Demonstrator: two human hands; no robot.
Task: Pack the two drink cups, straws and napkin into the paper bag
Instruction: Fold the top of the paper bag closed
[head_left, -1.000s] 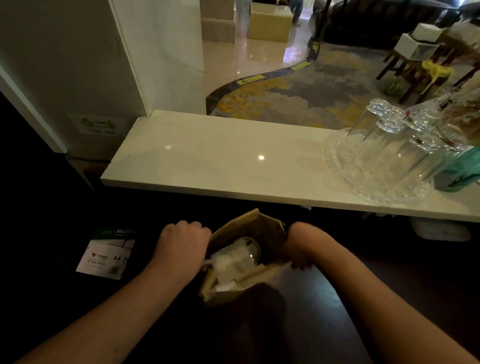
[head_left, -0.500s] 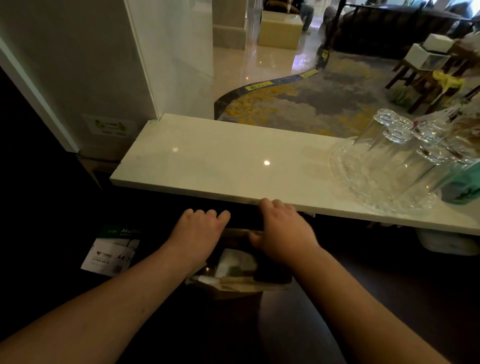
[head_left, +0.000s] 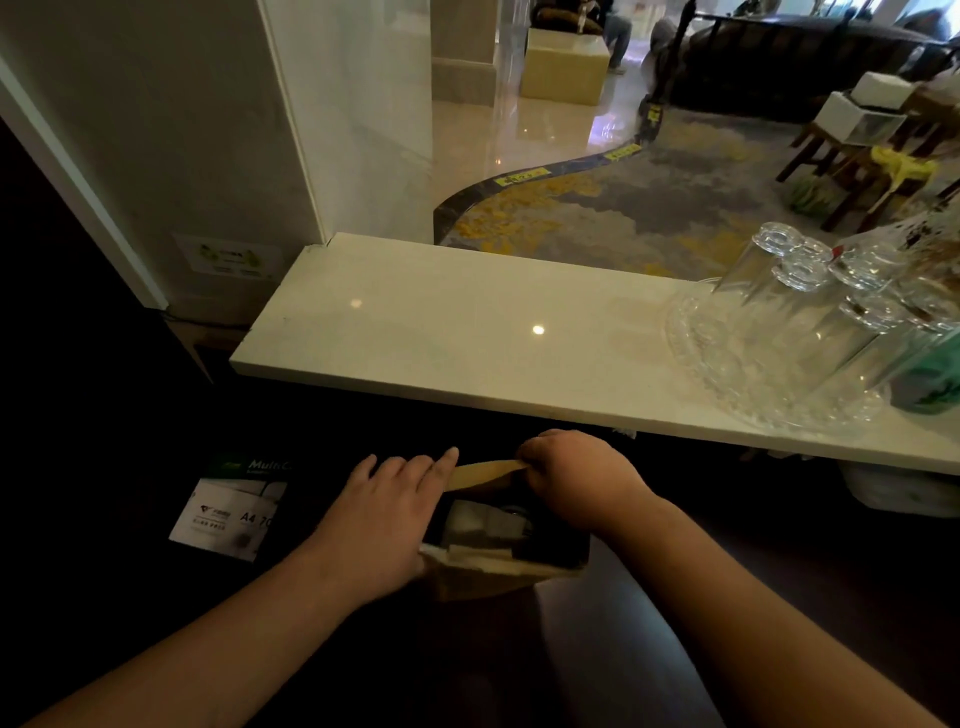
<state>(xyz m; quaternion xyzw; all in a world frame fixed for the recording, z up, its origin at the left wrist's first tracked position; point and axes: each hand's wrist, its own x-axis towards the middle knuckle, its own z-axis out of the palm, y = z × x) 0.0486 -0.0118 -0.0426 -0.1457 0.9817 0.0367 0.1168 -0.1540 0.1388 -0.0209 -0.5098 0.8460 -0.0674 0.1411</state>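
Head view, looking down past two bare arms at a dark table (head_left: 649, 649).

Brown paper bag (head_left: 493, 577) standing near the middle, low down, mouth open to the top. Inside the bag: something pale and white (head_left: 483, 525), maybe a cup lid or a napkin, too dim to tell which. Straws not clear enough to pick out.

Left hand (head_left: 387, 512) flat against the left side of the bag, fingers (head_left: 415, 467) stretched out and loose, not curled round anything, reaching up to the far rim. Right hand (head_left: 576, 470) at the far right corner of the bag, fingers bent and pinched tight on the far rim flap (head_left: 485, 470). Flap pulled into a thin tan strip between the two hands.

A white packet with "A4" printed on it (head_left: 228, 514) lying to the left of the bag, well apart from it, on the dark surface.

Above the hands, a long pale stone shelf (head_left: 467, 332) running across. At its right end, a clear glass tray (head_left: 727, 364) holding drinking glasses (head_left: 795, 291) set upside down. A green bottle or can (head_left: 930, 374) just beside them at the edge of the picture.

Beyond the shelf, a shiny floor and a grey and yellow carpet (head_left: 623, 213). White wall (head_left: 156, 130) on the left.
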